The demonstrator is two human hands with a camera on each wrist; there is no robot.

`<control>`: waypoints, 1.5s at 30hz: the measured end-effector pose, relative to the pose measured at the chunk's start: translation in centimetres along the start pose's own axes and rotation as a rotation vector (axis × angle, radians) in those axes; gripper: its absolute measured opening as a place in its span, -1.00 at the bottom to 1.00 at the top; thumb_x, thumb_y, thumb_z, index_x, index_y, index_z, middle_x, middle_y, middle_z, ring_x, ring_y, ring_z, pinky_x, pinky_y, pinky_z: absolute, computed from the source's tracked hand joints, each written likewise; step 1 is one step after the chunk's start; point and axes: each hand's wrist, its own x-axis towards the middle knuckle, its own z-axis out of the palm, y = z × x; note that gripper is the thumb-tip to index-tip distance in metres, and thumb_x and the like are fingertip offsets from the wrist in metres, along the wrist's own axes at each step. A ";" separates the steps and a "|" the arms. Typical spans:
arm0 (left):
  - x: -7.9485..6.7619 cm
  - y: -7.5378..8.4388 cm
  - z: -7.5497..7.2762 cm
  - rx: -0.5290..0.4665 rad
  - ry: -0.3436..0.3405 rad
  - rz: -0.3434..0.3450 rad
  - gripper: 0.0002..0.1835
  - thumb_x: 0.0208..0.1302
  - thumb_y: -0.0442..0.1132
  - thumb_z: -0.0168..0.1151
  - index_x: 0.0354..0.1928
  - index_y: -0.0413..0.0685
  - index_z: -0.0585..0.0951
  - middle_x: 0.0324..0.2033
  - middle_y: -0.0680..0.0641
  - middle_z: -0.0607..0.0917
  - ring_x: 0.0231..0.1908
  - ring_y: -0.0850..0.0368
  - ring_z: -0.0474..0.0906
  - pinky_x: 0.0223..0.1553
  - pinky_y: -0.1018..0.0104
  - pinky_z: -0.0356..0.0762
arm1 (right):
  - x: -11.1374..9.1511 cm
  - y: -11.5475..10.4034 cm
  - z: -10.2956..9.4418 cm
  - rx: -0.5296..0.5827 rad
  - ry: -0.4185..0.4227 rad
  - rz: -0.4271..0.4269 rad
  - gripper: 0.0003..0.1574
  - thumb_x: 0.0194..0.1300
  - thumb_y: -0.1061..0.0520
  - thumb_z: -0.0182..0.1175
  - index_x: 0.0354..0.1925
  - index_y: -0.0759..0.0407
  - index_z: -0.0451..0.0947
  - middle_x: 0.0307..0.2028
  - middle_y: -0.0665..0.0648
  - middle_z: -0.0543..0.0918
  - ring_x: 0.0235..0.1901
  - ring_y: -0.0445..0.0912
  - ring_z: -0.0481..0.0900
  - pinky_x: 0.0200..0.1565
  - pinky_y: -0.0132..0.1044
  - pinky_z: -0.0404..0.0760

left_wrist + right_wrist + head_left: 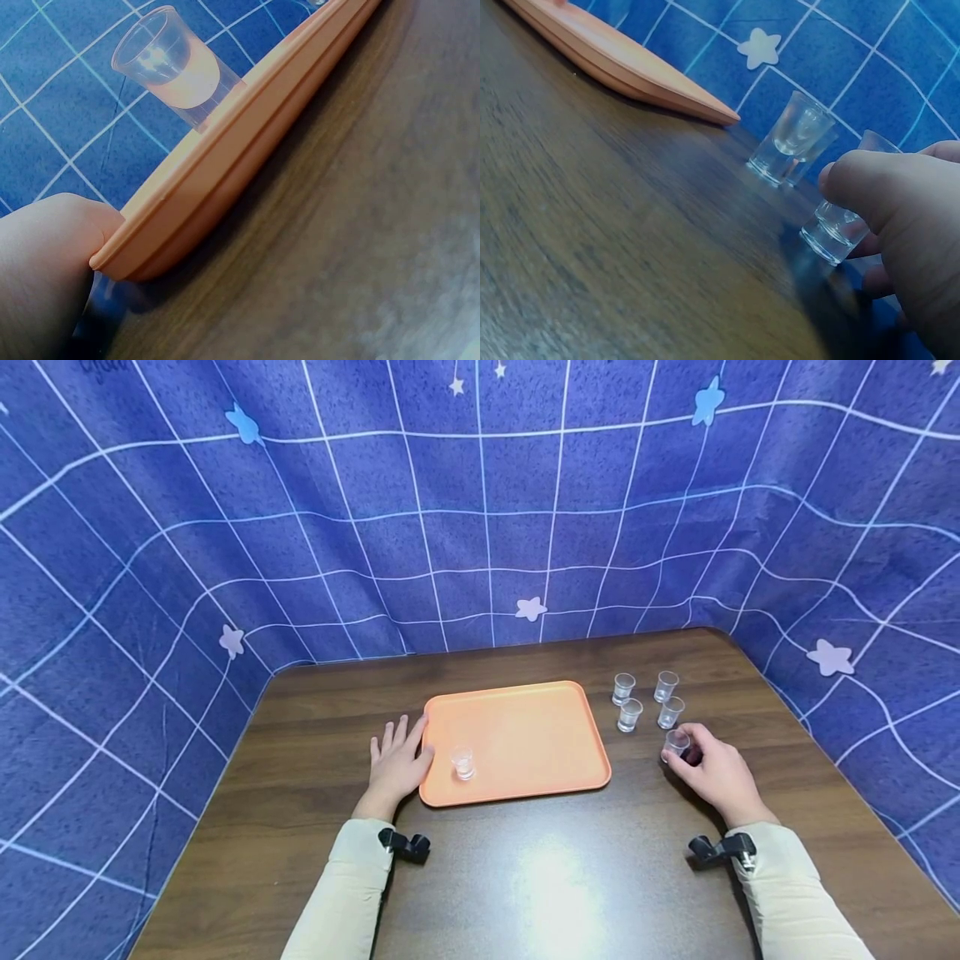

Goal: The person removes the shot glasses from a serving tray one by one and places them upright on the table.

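My left hand [393,767] lies at the left edge of an orange tray [532,735], its fingers spread and its thumb on the rim. Upright inside the tray's left part stands a clear shot glass [464,766], which the left wrist view also shows beyond the rim. Off to the tray's right, my right hand [722,778] holds another clear shot glass [831,234] between thumb and fingers. That glass stands upright at the table surface; whether its base touches the wood I cannot tell.
Several more shot glasses, among them a front left one [629,716] and a back right one [665,686], stand grouped beyond my right hand. All is on a brown wooden table [300,793]. A blue curtain [480,527] with white lines and stars hangs behind and around.
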 end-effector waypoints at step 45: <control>-0.2 -0.1 0.0 0.000 0.009 0.012 -0.31 0.51 0.13 -0.14 0.61 0.29 0.05 0.59 -0.24 -0.04 0.56 -0.31 -0.30 0.42 -0.36 -0.51 | 4.0 -17.7 12.7 0.167 -0.065 -0.561 -0.57 0.25 -0.03 0.35 0.06 0.04 0.60 -0.02 -0.01 0.69 0.04 -0.06 0.60 0.16 -0.15 0.51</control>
